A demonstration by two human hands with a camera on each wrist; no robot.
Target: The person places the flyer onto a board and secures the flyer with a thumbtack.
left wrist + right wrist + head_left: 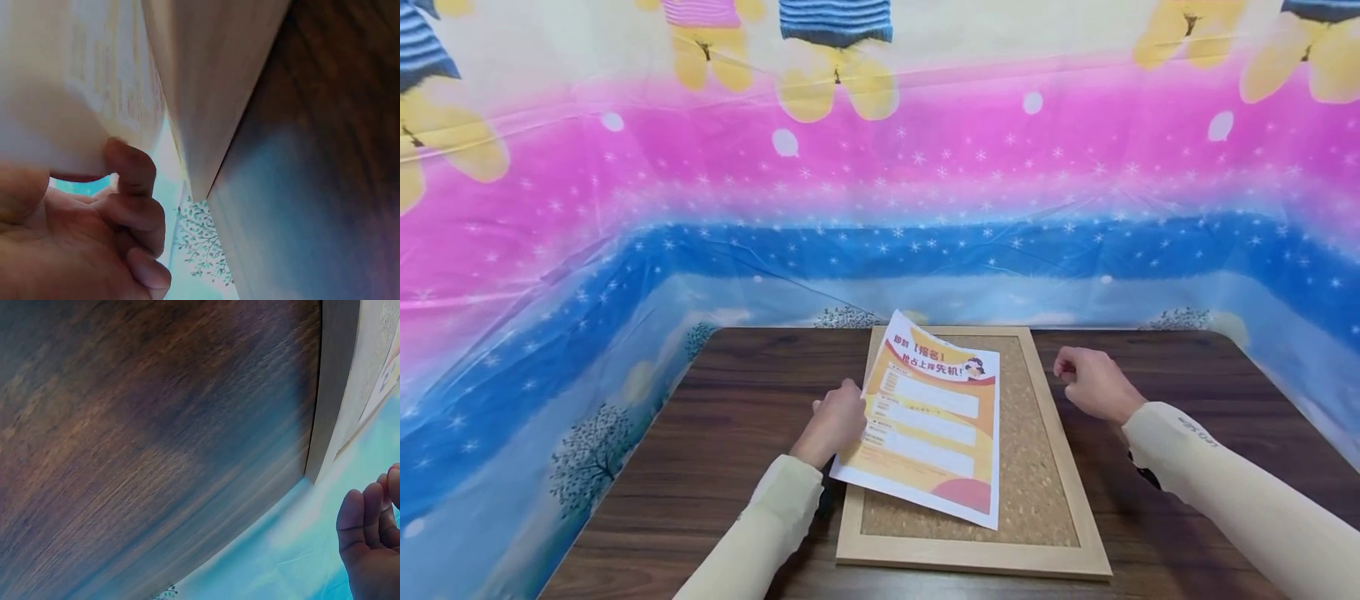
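Note:
A printed poster sheet (928,417), orange and yellow with white boxes and Chinese lettering, lies tilted over a cork board (1037,467) with a pale wooden frame. At the sheet's left edge my left hand (841,417) pinches the paper between thumb and fingers. In the left wrist view the paper (56,112) bends up from the board's frame (206,75). My right hand (1097,383) hovers past the board's right side, apart from it, with its fingers curled and fingertips close together. Whether something tiny sits between those fingertips is too small to make out.
The board lies on a dark brown wooden table (715,467), whose bare wood shows on both sides of it. A patterned pink and blue cloth (880,183) hangs behind the table and along its sides.

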